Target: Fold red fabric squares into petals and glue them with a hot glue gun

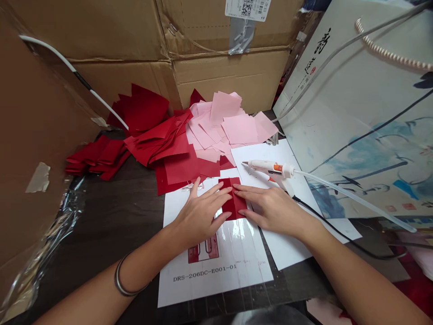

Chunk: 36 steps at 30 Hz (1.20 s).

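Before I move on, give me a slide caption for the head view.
Left hand and right hand touch a red piece on a printed sheet near a glue gun.

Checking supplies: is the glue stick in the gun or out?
Partly in: a long glue stick protrudes from the glue gun.
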{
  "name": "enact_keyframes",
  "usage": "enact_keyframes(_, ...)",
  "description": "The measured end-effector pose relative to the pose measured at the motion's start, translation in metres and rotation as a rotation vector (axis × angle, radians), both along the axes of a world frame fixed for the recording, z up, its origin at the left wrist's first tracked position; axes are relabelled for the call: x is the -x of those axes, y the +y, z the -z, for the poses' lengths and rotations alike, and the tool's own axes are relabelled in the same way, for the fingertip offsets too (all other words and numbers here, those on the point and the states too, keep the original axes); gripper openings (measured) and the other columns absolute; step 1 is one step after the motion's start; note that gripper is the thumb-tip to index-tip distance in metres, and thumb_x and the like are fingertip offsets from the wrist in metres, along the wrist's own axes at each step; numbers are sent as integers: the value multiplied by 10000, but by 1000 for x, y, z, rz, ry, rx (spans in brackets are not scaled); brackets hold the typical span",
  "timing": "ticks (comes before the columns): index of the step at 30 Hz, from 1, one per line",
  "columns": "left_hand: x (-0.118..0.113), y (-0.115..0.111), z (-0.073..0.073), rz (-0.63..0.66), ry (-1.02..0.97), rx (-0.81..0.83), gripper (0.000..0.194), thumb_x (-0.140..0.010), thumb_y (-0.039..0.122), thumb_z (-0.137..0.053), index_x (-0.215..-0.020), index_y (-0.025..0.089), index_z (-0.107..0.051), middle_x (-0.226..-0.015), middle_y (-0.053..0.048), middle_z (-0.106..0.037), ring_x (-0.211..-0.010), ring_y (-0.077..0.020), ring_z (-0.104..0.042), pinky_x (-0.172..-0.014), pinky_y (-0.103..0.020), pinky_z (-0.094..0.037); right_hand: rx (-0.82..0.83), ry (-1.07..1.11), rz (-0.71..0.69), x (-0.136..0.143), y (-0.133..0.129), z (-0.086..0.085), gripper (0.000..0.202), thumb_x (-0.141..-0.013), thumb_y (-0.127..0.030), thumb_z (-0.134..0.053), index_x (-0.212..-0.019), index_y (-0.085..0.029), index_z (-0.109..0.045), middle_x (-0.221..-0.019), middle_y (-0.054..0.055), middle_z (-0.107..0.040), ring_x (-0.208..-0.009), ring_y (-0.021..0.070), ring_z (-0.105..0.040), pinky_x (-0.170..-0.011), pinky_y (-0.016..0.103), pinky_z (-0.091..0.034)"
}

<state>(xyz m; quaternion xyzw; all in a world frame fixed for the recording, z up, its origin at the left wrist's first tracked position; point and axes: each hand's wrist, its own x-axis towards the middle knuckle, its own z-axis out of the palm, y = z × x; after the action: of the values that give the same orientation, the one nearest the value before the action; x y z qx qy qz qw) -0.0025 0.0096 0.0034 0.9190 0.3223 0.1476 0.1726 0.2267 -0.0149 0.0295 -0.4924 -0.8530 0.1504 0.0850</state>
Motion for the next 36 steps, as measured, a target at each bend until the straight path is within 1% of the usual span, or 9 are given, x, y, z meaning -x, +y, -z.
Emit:
enact_keyframes(4, 0, 0, -1, -1, -1, 1, 336, -957, 325, -479, -1249, 173, -544, -1361, -91, -580, -1323, -294, -476, -1158, -651, -77, 8, 5, 3, 0, 0, 0, 440, -905, -337, -547, -1326, -209, -565, -1380, 43, -546, -1109, 297, -642, -1061, 575, -375)
enact_keyframes(10, 0, 0, -4, -20, -45, 15, 305, -941, 304, -495, -1209, 186, -579, -1321, -83, -614, -1298, -303, -503, -1149, -673, -12, 22, 8, 9, 0, 1, 0, 434, -907, -344, -544, -1319, -213, -565, -1374, 34, -551, -1139, 301, -624, -1060, 614, -344)
enact_keyframes(13, 0, 0, -5, -23, -63, 12, 301, -935, 303, -501, -1199, 189, -589, -1303, -80, -628, -1288, -306, -514, -1149, -672, 5, 23, 15, 14, 0, 0, -1, 438, -907, -339, -545, -1327, -216, -558, -1375, 33, -550, -1148, 298, -620, -1065, 608, -341)
enact_keyframes(17, 1, 0, -4, -25, -51, 23, 312, -928, 301, -516, -1211, 186, -581, -1318, -74, -617, -1304, -300, -497, -1156, -660, -2, 39, 24, 14, 0, 0, -1, 449, -907, -332, -549, -1338, -205, -549, -1387, 31, -540, -1168, 283, -608, -1082, 568, -351)
enact_keyframes(20, 1, 0, -4, -28, -42, 20, 311, -933, 306, -512, -1211, 182, -578, -1322, -74, -615, -1303, -298, -499, -1157, -657, -4, 42, 12, 33, 0, 0, 0, 453, -902, -340, -551, -1335, -209, -552, -1404, 20, -522, -1161, 291, -612, -1087, 592, -335)
enact_keyframes(22, 0, 0, -4, -24, -36, 16, 307, -941, 312, -503, -1206, 178, -579, -1322, -74, -615, -1304, -296, -498, -1159, -654, -14, 43, 9, 42, 0, 0, 0, 450, -901, -340, -549, -1333, -212, -556, -1399, 15, -528, -1150, 290, -620, -1080, 590, -348)
enact_keyframes(26, 0, 1, -4, -5, -18, 14, 317, -961, 337, -474, -1213, 172, -573, -1333, -80, -605, -1320, -293, -480, -1159, -651, -75, 37, 17, 29, 1, 1, 1, 451, -903, -328, -551, -1334, -198, -562, -1382, 28, -548, -1153, 275, -621, -1066, 516, -401)
enact_keyframes(29, 0, 1, -4, 4, 0, 12, 342, -969, 343, -464, -1249, 167, -550, -1346, -86, -594, -1335, -291, -462, -1160, -640, -111, 34, 19, 21, 1, 0, 1, 456, -902, -325, -556, -1340, -196, -559, -1391, 30, -539, -1138, 273, -629, -1055, 493, -421)
enact_keyframes(36, 0, 2, -2, 2, 22, 23, 343, -964, 339, -475, -1263, 178, -525, -1365, -83, -578, -1341, -296, -453, -1152, -660, -59, 6, 19, 29, 0, -1, 0, 456, -897, -323, -567, -1336, -201, -557, -1397, 30, -532, -1107, 288, -646, -1046, 558, -410)
